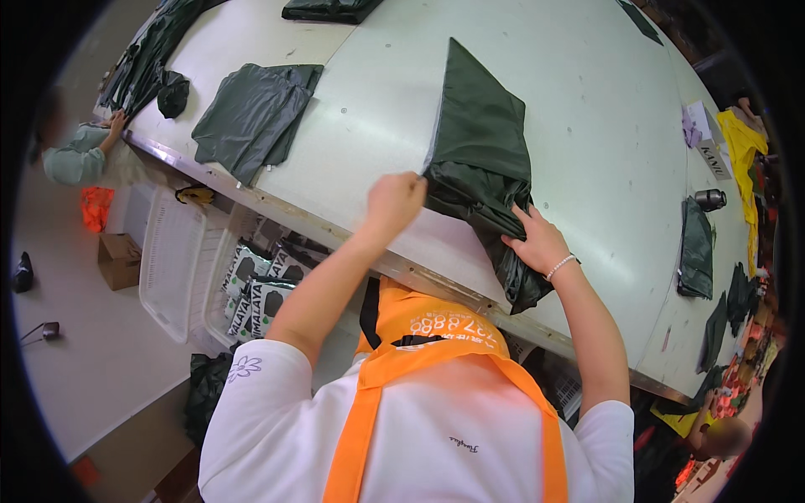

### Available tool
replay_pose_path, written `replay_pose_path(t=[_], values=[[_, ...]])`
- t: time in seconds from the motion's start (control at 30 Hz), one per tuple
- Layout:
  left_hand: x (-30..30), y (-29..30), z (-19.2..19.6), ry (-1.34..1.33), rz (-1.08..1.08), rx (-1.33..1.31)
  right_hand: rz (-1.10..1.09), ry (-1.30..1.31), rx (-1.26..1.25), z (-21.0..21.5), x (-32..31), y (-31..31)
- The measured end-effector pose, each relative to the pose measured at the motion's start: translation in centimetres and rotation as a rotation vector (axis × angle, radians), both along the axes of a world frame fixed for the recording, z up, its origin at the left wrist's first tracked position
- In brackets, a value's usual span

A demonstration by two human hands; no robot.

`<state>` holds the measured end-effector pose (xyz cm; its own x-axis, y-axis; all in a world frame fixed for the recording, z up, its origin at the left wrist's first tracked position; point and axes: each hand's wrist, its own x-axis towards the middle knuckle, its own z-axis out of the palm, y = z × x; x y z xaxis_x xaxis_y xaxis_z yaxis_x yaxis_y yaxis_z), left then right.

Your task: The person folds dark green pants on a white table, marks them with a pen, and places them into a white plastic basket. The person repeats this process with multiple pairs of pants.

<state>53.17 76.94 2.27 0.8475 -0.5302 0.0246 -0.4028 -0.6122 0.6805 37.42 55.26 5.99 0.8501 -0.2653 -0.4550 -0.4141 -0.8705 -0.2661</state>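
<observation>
A dark green, slightly shiny piece of fabric (480, 126) lies partly folded on the white table in front of me. Its far end comes to a point, while the near part is bunched and hangs toward the table's edge. My left hand (396, 204) is closed in a pinch at the fabric's left edge, near the fold. On the right side, my right hand (541, 243) grips the bunched part, thumb on top and fingertips partly hidden in the folds. I cannot make out which kind of garment it is.
A folded dark green piece (256, 117) lies to the left on the table (377, 101). Below the edge, a white plastic crate (210, 285) holds printed packages (260, 306). More dark pieces (696, 247) and a white box (707, 138) sit at right. Other people work at both sides.
</observation>
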Motion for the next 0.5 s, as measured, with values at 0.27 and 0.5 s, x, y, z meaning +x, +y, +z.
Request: replay_pose_path(t=[0.27, 0.5], values=[[-8.9, -3.5, 0.7, 0.081, -0.805, 0.299, -0.07, -0.165, 0.03, -0.4, 0.8, 1.9], [-1.8, -13.9, 3.6, -0.35, -0.51, 0.246, 0.135, -0.148, -0.111, 0.0, 0.8, 4.6]])
